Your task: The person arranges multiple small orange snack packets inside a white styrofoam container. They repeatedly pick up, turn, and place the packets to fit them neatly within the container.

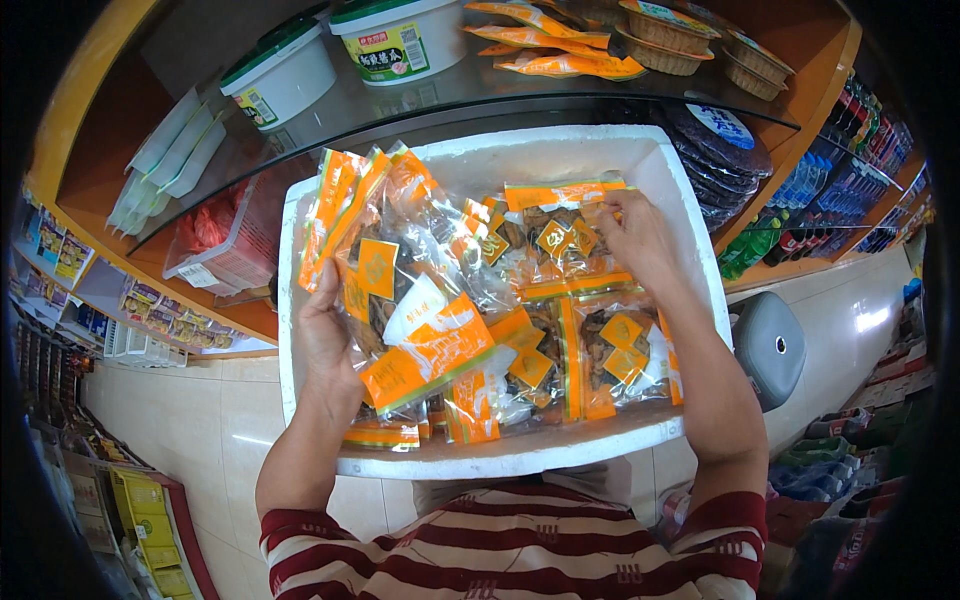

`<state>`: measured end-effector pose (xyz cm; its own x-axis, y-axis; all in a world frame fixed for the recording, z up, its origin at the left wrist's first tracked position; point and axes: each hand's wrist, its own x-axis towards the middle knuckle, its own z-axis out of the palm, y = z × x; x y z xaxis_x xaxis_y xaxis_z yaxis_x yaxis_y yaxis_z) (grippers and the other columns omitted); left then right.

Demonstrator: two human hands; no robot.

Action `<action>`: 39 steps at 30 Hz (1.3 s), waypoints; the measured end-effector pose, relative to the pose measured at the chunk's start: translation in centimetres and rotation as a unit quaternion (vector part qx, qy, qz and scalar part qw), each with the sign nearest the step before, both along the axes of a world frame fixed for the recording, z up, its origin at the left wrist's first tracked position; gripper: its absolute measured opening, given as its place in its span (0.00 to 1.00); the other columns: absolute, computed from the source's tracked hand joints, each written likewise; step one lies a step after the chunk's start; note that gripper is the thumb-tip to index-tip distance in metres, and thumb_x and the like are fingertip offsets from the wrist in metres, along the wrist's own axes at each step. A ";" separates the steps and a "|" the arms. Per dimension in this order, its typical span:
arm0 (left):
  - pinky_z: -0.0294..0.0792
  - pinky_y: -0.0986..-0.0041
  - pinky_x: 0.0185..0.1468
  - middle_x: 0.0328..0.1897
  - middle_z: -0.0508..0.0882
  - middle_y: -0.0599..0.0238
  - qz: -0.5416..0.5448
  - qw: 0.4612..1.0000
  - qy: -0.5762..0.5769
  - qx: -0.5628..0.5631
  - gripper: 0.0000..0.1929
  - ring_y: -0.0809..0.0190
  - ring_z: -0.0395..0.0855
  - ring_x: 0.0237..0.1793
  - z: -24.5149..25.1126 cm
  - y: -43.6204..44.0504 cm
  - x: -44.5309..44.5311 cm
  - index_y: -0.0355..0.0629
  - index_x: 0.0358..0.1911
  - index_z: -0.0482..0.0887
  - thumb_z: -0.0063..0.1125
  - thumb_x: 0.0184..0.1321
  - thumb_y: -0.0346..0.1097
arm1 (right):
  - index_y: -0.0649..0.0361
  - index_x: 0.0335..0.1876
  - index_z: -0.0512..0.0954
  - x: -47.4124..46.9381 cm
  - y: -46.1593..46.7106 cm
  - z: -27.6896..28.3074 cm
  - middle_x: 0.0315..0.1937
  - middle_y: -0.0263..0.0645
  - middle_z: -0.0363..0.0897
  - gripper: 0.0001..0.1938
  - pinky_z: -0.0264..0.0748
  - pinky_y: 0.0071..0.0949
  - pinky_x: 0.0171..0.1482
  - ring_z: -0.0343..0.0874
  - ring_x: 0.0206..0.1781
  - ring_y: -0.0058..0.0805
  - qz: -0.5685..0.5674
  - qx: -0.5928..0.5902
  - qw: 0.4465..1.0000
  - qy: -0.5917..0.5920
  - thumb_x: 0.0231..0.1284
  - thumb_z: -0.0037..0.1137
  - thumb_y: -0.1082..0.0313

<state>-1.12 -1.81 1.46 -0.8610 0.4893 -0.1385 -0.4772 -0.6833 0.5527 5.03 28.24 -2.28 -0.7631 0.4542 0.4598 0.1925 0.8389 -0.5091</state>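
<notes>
A white foam box [517, 466] stands before me with several clear-and-orange plastic packets of dried brown food inside. My left hand [326, 330] grips a bunch of these packets [379, 270], raised at the box's left side and fanned outward. With thumb and fingers, my right hand [630, 229] pinches the upper right corner of another packet [559, 236], which lies at the far side of the box. Below it, more packets [619, 349] lie flat in the box. The lower ends of the held bunch cover part of the pile.
Beyond the box, a glass shelf [420, 112] carries white tubs with green lids [397, 45], orange packets [555, 45] and round baskets [667, 45]. Lower down are a pink plastic basket [225, 240] and dark round packs [712, 157]. A grey bin [769, 352] stands right; drink bottles [817, 450] crowd the lower right.
</notes>
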 end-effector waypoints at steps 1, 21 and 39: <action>0.72 0.61 0.49 0.47 0.77 0.56 -0.006 1.000 0.000 0.005 0.22 0.54 0.78 0.45 0.0 0.1 0.1 0.39 0.52 0.66 0.43 0.60 0.46 | 0.68 0.39 0.75 0.0 -0.3 0.3 0.30 0.45 0.76 0.13 0.71 0.31 0.36 0.76 0.33 0.35 0.032 -0.082 0.996 -0.019 0.53 0.49 0.66; 0.72 0.60 0.49 0.49 0.76 0.54 -0.159 0.983 -0.087 -0.043 0.21 0.55 0.77 0.46 -1.5 1.9 1.8 0.38 0.52 0.67 0.46 0.60 0.43 | 0.64 0.29 0.77 1.6 -6.3 3.6 0.21 0.30 0.70 0.07 0.58 0.17 0.29 0.62 0.24 0.15 0.240 -0.662 0.699 -0.129 0.53 0.49 0.68; 0.74 0.58 0.46 0.49 0.75 0.50 -0.162 0.979 -0.120 -0.028 0.20 0.53 0.78 0.46 -1.2 2.1 2.0 0.36 0.51 0.66 0.45 0.60 0.42 | 0.62 0.17 0.72 1.4 -5.6 3.1 0.14 0.30 0.66 0.08 0.51 0.19 0.20 0.59 0.17 0.14 0.160 -0.623 0.761 -0.076 0.50 0.47 0.72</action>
<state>0.85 0.32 0.24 -0.6012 0.7169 -0.3531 -0.7848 -0.4462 0.4302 6.44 22.64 0.79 -0.9280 0.2438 -0.2816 0.2166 -0.2619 -0.9405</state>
